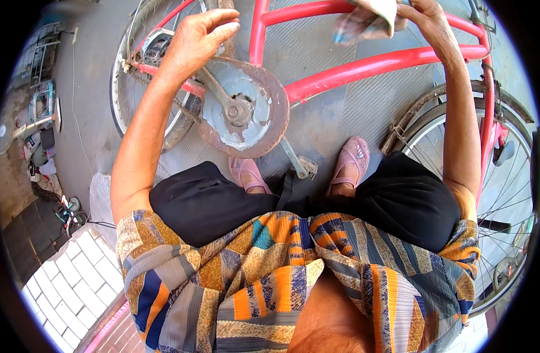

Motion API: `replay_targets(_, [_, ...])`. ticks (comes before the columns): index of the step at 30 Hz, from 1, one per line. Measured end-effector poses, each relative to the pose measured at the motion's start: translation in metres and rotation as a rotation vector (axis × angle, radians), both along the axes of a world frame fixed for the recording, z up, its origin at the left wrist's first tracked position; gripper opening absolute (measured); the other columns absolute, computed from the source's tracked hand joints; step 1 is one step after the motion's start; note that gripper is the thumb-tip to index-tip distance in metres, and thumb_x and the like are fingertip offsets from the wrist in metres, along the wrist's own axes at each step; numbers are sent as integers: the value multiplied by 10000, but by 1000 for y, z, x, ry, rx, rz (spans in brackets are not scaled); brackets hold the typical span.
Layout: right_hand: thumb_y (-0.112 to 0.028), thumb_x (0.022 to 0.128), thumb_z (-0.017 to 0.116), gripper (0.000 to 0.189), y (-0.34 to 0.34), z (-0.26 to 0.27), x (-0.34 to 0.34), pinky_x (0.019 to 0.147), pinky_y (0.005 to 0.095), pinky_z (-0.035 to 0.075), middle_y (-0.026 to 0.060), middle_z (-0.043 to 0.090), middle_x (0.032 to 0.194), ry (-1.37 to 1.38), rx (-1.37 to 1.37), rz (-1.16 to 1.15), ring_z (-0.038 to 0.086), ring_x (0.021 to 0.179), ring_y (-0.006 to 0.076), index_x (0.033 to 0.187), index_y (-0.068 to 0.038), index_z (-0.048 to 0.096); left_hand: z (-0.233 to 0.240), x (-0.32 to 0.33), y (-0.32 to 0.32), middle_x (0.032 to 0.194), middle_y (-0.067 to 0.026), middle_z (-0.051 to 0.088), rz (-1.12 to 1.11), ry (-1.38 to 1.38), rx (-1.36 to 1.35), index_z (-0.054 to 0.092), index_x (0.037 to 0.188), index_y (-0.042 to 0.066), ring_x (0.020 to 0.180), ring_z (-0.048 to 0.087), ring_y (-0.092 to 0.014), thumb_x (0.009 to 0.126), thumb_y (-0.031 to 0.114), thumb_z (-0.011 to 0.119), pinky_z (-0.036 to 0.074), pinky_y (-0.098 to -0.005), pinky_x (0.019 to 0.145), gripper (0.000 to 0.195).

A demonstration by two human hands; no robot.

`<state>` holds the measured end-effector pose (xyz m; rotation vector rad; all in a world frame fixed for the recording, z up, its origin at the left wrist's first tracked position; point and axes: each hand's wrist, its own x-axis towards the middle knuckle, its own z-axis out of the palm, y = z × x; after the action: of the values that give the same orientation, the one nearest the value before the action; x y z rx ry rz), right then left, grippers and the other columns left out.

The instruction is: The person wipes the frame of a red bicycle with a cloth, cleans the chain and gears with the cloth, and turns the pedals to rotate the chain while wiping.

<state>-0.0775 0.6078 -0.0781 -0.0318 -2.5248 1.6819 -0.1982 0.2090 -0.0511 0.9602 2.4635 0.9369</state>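
Note:
A pinkish-red bicycle frame [362,66] stands in front of me. My right hand [422,17] grips a bunched, pale patterned cloth [384,15] over the upper frame tube; part of the cloth is blurred. My left hand [204,37] is raised above the rear part of the bicycle, thumb and fingers slightly apart, with nothing visible in it. Below that hand sits a rusty round chain guard [279,103] with flaking blue-grey paint. A crank arm [292,154] runs down from it to a worn pedal [311,167]. Another pedal [157,47] is beside my left wrist.
The rear wheel [115,97] is at the left, and the spoked front wheel [523,145] with a rusty fender [411,108] at the right. My pink shoes [353,159] rest on the grey floor [314,123] near the lower pedal. White brickwork [76,287] and assorted clutter [43,150] lie farther left.

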Motion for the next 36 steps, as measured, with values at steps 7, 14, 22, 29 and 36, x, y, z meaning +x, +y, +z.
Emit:
replay_targets(7, [-83, 887, 702, 276, -83, 9, -20, 597, 232, 465, -11, 650, 854, -223, -209, 213, 568, 727, 59, 1154, -11, 681, 7, 42, 61, 1226, -130, 655, -54, -465, 308, 541, 1352, 44, 1092, 654, -217, 947, 242, 645, 536, -336, 900, 463])
replay_targets(14, [-254, 811, 806, 364, -115, 18, -11, 750, 281, 513, 29, 692, 893, -79, -109, 113, 620, 833, 91, 1060, -13, 693, 4, 42, 78, 1099, -73, 695, 67, -856, 558, 618, 1208, -8, 979, 674, -154, 833, 1, 739, 564, -300, 838, 395])
replay_targets(22, [-284, 837, 729, 432, -155, 1, -21, 853, 375, 523, 164, 679, 1063, 160, 113, 255, 673, 974, 297, 1192, -62, 623, 37, 27, 7, 1075, -55, 679, 109, -645, 171, 600, 1232, 29, 921, 674, -106, 1003, 250, 585, 546, -228, 763, 320])
replay_targets(29, [-316, 875, 693, 546, -209, -40, -15, 910, 447, 517, 198, 590, 1161, 301, 496, 423, 624, 1084, 371, 1360, -142, 512, 54, 44, -43, 641, -18, 607, 172, -337, -332, 573, 1321, 42, 412, 519, -70, 947, 310, 636, 392, -226, 375, 464])
replay_targets(36, [-137, 834, 664, 363, -223, -44, -22, 795, 446, 539, 193, 602, 986, 268, 528, 457, 667, 889, 371, 1197, -120, 644, 43, 49, -59, 669, -65, 633, 88, -184, -291, 617, 1246, 19, 514, 604, -140, 943, 312, 633, 488, -291, 502, 422])
